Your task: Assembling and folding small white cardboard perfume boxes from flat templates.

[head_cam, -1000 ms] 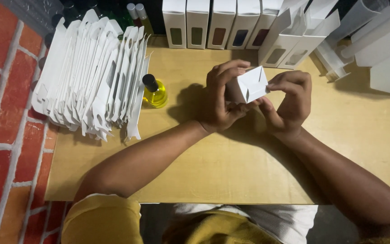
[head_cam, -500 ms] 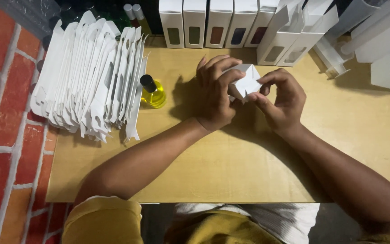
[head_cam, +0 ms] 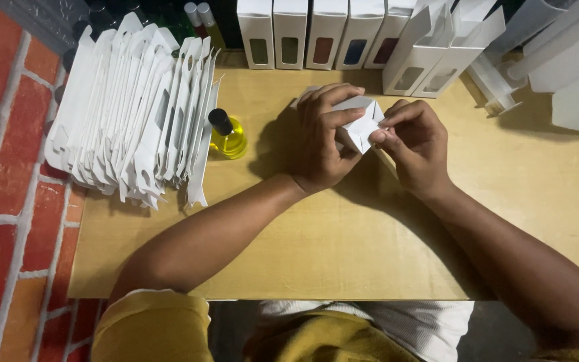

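The left hand (head_cam: 323, 137) grips the small white carton (head_cam: 360, 121) from its left side, long axis slanting away toward the table's back, while the right hand (head_cam: 413, 144), just right, pinches its near-end flap.

Small white carton (head_cam: 360, 121) held mid-worktop; stack of flat white carton blanks (head_cam: 135, 110) at left; row of upright white window cartons (head_cam: 319, 33) along the far edge.
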